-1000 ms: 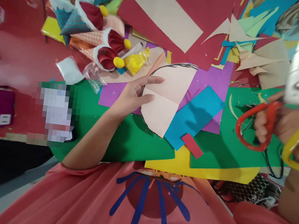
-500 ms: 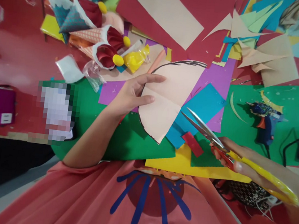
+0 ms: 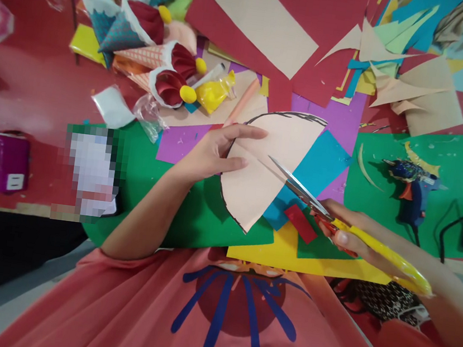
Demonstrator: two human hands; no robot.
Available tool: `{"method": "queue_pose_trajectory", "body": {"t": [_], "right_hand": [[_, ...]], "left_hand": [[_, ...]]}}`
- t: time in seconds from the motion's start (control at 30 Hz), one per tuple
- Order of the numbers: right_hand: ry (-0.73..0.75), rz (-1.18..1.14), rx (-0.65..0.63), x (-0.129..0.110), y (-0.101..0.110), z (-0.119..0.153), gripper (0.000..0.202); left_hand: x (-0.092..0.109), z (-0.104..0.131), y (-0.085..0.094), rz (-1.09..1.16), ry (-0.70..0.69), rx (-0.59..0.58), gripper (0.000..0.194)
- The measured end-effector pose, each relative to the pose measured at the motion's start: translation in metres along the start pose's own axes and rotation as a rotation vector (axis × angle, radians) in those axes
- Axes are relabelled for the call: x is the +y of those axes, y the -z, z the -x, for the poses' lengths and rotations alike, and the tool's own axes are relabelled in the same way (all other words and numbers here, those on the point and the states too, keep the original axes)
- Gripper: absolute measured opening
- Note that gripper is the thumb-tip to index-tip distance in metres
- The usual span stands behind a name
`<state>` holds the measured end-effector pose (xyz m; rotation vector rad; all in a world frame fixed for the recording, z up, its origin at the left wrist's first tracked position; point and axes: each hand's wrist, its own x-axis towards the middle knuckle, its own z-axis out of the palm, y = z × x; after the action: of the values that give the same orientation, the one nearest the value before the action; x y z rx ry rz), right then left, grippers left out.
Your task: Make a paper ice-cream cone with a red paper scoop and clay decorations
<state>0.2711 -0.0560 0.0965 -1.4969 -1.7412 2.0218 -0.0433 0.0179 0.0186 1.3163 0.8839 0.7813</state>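
My left hand (image 3: 212, 157) is closed on a half-round piece of pale peach paper (image 3: 282, 132), thumb and forefinger on top and the other fingers hidden beneath. Black marks run along the paper's curved edge, and a faint crease crosses its middle. In my right hand (image 3: 354, 233) is a pair of scissors (image 3: 303, 188) with yellow and red handles. Their blades are slightly parted and straddle the straight edge of the paper by the crease, one above it and the other partly hidden. Under the paper lie a blue sheet (image 3: 327, 157) and a small red strip (image 3: 301, 223).
Decorated paper cones (image 3: 144, 56) are heaped at the upper left. A glue gun (image 3: 414, 196) rests on green sheet (image 3: 460, 168) at the right. Peach offcuts (image 3: 394, 86) lie at the upper right, a phone (image 3: 92, 173) at the left.
The scissors have moved left and up, from beside the paper onto its straight edge at the crease. The paper and my left hand have shifted slightly right and down in view.
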Motion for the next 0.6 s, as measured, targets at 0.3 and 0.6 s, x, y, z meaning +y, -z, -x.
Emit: {"method": "queue_pose_trajectory", "body": {"t": [0.3,0.6], "right_hand": [[-0.074,-0.118,-0.059,-0.0026,-0.0005,-0.0007,0.050],[-0.003,-0.025,-0.087,0.0011,0.0037,-0.0025,0.037]], "left_hand": [[0.0037,0.0004,-0.0024,-0.006,-0.009,-0.021,0.057],[0.0049,-0.0004,-0.0030,0.006,-0.020,-0.035,0.055]]}}
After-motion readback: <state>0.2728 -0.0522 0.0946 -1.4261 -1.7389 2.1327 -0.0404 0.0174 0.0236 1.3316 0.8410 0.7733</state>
